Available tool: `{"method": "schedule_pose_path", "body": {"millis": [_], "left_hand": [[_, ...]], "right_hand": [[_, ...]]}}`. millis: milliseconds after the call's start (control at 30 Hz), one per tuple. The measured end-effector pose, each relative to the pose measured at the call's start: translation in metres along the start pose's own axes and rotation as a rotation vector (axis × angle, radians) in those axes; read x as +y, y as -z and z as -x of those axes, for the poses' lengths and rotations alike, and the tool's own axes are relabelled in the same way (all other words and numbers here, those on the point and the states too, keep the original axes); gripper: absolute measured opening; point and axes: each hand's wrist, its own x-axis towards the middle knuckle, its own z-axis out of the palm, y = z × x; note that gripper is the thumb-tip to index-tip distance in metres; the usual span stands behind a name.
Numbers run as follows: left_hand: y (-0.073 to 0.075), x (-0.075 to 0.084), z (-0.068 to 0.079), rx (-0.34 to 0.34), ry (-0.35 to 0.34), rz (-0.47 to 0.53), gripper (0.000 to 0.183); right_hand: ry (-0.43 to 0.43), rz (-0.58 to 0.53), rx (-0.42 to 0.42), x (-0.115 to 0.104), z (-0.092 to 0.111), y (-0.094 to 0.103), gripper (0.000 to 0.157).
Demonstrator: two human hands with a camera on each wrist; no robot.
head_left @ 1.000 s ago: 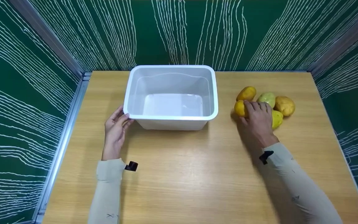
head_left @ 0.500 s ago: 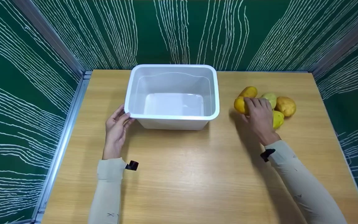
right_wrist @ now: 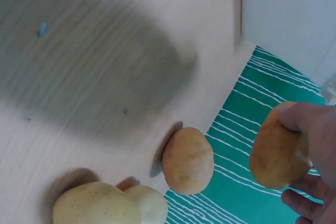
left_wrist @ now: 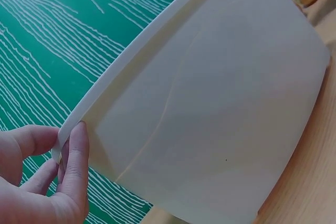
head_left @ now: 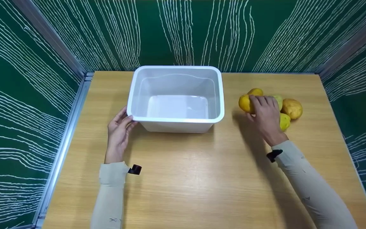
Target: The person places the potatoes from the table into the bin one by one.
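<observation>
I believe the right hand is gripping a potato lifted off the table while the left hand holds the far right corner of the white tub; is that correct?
Not quite: the left hand holds the white tub at its near left corner, as the head view shows. The rest stands: the right hand grips a potato, which the right wrist view shows lifted off the table.

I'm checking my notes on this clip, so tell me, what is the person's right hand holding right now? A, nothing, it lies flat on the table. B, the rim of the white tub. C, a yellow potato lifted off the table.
C: the right hand grips a yellow potato, and the right wrist view shows it clear of the table.
</observation>
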Motion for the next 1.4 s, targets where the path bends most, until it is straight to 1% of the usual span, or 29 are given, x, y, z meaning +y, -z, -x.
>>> {"method": "schedule_pose_path", "body": {"millis": [133,267,333,500,567,733,1000,1167,1400], "left_hand": [[-0.001,0.000,-0.001,0.005,-0.004,0.001,0.056],[0.000,-0.001,-0.001,0.003,-0.002,-0.009,0.057],[0.001,-0.001,-0.001,0.000,-0.004,-0.014,0.057],[0.002,0.000,0.000,-0.018,-0.011,-0.033,0.056],[0.002,0.000,0.001,-0.020,-0.015,-0.034,0.055],[0.002,-0.001,-0.001,-0.009,-0.021,-0.029,0.055],[0.003,-0.002,-0.002,0.014,-0.008,-0.024,0.055],[0.002,-0.002,-0.001,0.016,-0.004,-0.031,0.055],[0.000,-0.002,-0.002,0.023,0.000,-0.012,0.057]], "right_hand": [[-0.032,-0.008,-0.029,-0.004,-0.003,0.004,0.063],[-0.045,-0.006,-0.034,-0.005,-0.005,0.006,0.063],[-0.037,-0.005,-0.016,-0.006,-0.006,0.007,0.062],[0.017,0.003,0.048,-0.007,-0.009,0.009,0.064],[0.030,0.008,0.060,-0.008,-0.011,0.010,0.064],[0.019,0.017,0.054,-0.013,-0.016,0.014,0.062],[0.011,0.018,0.022,-0.022,-0.024,0.022,0.061],[0.037,0.019,0.020,-0.027,-0.027,0.026,0.063],[0.072,0.001,0.045,-0.033,-0.032,0.029,0.063]]}}
